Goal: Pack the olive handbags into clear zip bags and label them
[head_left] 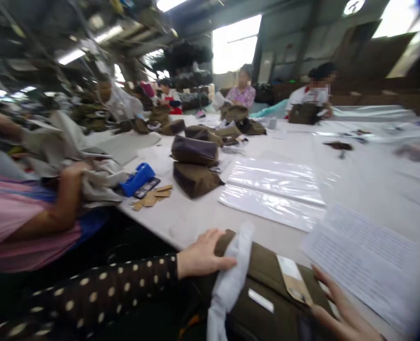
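A brown-olive fabric bag [263, 270] lies at the table's near edge, with a card tag [295, 279] and a small white label [261, 300] on it. White tissue-like wrapping [231, 284] runs over its left part. My left hand [206, 255], below a dotted sleeve, rests on the bag's left end, thumb spread over the wrapping. At the bag's right side is my right hand [337, 305], its fingers apart and touching the bag's edge.
Clear plastic sleeves [273, 189] and printed sheets [366, 260] lie beyond the bag. Stacked brown bags [195, 166], a blue tool [138, 179] and cardboard pieces [153, 198] lie left of centre. A person's arm [64, 203] handles grey cloth at left; several people work farther back.
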The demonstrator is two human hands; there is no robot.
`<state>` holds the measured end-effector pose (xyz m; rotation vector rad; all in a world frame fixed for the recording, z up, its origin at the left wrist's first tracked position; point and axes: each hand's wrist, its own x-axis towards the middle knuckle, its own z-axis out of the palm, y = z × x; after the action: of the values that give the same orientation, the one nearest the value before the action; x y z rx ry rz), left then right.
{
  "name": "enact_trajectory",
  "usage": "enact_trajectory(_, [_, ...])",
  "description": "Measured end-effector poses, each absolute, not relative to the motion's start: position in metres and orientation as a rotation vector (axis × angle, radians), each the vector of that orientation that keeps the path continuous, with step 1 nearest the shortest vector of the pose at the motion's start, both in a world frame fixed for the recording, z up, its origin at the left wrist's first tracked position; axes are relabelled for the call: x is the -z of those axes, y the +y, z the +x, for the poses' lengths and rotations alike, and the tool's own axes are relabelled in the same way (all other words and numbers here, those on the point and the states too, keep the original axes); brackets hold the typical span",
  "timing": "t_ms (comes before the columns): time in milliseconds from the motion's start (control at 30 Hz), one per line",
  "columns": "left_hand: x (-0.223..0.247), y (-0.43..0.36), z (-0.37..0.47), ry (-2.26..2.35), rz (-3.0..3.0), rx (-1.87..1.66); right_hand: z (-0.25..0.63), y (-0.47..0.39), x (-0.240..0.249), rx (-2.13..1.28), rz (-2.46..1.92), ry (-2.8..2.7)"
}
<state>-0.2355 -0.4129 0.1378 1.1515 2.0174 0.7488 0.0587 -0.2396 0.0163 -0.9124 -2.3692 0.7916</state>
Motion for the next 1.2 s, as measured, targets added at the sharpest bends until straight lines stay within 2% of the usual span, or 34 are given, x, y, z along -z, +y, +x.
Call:
enact_trajectory(133, [-0.132,-0.409,-0.244,1.835,0.876,-0.727,0.061,-0.250,-0.020,-0.902,-1.130,-2.355])
enact_trajectory(267, [-0.125,-0.377,-0.251,1.908,1.129,-0.891,0.028,-0.212,-0.048,-0.780,-1.010,-2.294])
enact_trajectory(367, [-0.099,-0.348,-0.253,1.976,1.460,-1.138,0.011,-0.180,-0.055,-0.634,-0.815,-2.262])
enact_trajectory(500, [-0.047,-0.349,-0.237,2.065,1.544,-1.238,0.008,-0.180,-0.027,-0.532,-0.740,-2.199])
enact_trajectory(600, [-0.030,-0.372,-0.228,2.134,1.501,-1.134,0.014,-0.204,-0.010,-0.465,-0.836,-2.169])
enact_trajectory(733, [-0.056,-0.380,-0.228,2.201,1.740,-0.924,0.013,-0.217,-0.016,-0.387,-0.935,-2.198])
enact_trajectory(900, [-0.083,-0.338,-0.220,2.169,2.415,-0.582,-0.013,-0.208,-0.025,0.073,-0.867,-2.328])
enact_trajectory(1000, [-0.067,-0.307,-0.221,2.132,2.470,-0.425,-0.028,-0.201,-0.016,0.228,-0.704,-2.555])
enact_trajectory(1200, [-0.030,-0.284,-0.237,2.202,2.477,-0.428,-0.040,-0.187,0.008,0.183,-0.761,-2.679])
